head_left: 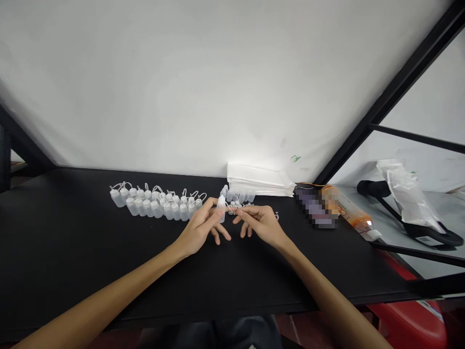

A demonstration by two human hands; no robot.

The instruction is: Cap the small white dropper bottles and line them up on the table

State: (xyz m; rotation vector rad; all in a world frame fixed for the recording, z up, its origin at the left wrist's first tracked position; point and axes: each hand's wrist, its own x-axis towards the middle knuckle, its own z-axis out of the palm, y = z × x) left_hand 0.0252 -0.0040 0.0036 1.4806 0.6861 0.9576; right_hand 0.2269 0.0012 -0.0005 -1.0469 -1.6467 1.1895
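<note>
My left hand (199, 229) is closed around a small translucent white dropper bottle (221, 201), held upright above the black table. To its right, my right hand (262, 224) pinches a thin white strap (230, 208) beside the bottle's neck. What the strap's far end joins is too small to tell. Several similar squeeze bottles (156, 209) with white caps and looped straps stand in rows left of my hands. Behind my fingers lie small white caps (234, 208), partly hidden, and more bottles (241, 196) without visible loops.
A stack of white flat sheets or bags (259, 179) lies against the wall. Right of it are a blurred purple object (315, 208) and an orange-labelled plastic bottle (350, 213) on its side. A black metal frame (345, 140) bounds the table (90, 261); a red stool (414, 325) stands below.
</note>
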